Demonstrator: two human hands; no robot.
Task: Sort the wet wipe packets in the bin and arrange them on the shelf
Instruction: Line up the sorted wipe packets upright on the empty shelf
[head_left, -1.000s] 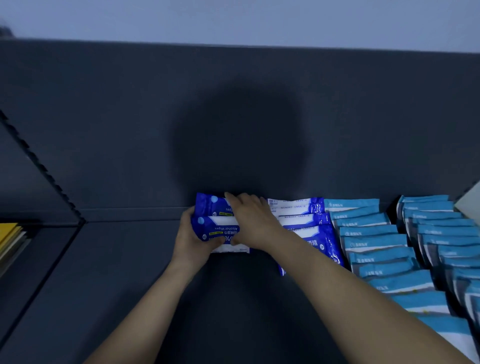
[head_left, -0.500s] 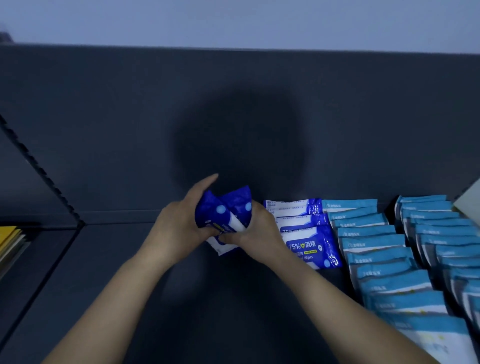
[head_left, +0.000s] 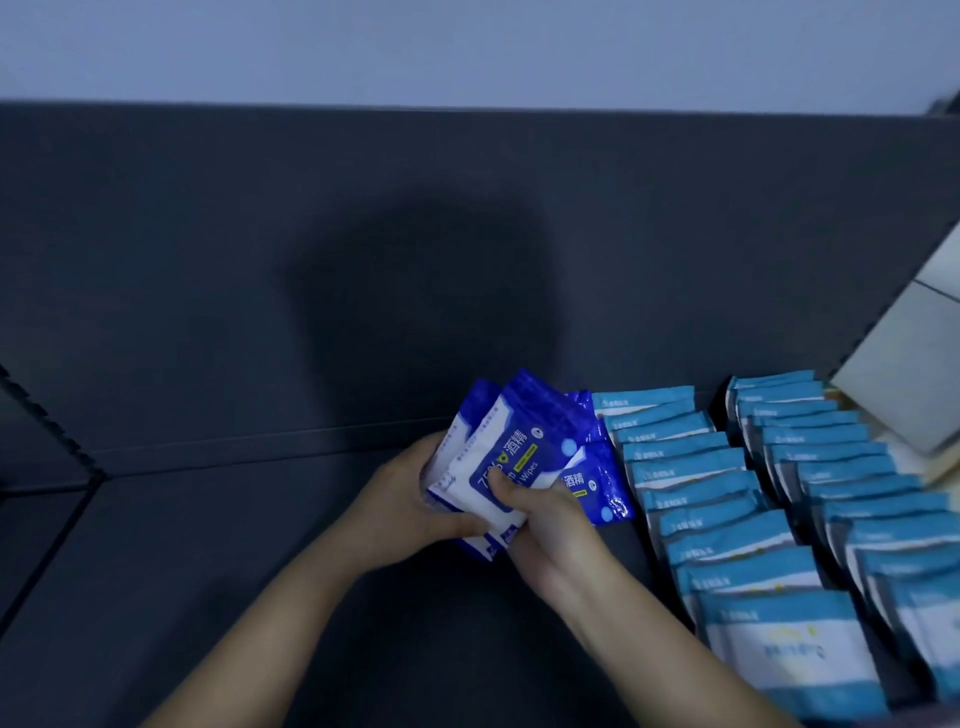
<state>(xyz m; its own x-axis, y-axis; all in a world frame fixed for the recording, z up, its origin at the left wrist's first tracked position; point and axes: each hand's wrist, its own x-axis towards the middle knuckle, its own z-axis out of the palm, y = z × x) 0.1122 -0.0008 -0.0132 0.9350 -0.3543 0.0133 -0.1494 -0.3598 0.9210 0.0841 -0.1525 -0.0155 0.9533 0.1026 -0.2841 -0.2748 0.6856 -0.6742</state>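
On the dark shelf, two rows of light blue packets run along the right edge, from front to back. Left of them, the left hand and the right hand both grip a tilted stack of dark blue packets, with the fingers curled around it. Just behind the stack, other dark blue packets lie near the back edge.

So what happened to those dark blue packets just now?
The left hand and right hand have lifted a bunch of dark blue packets off the shelf and stood them on end; earlier they lay flat in the row. The leftover dark blue packets and the light blue rows stayed put.
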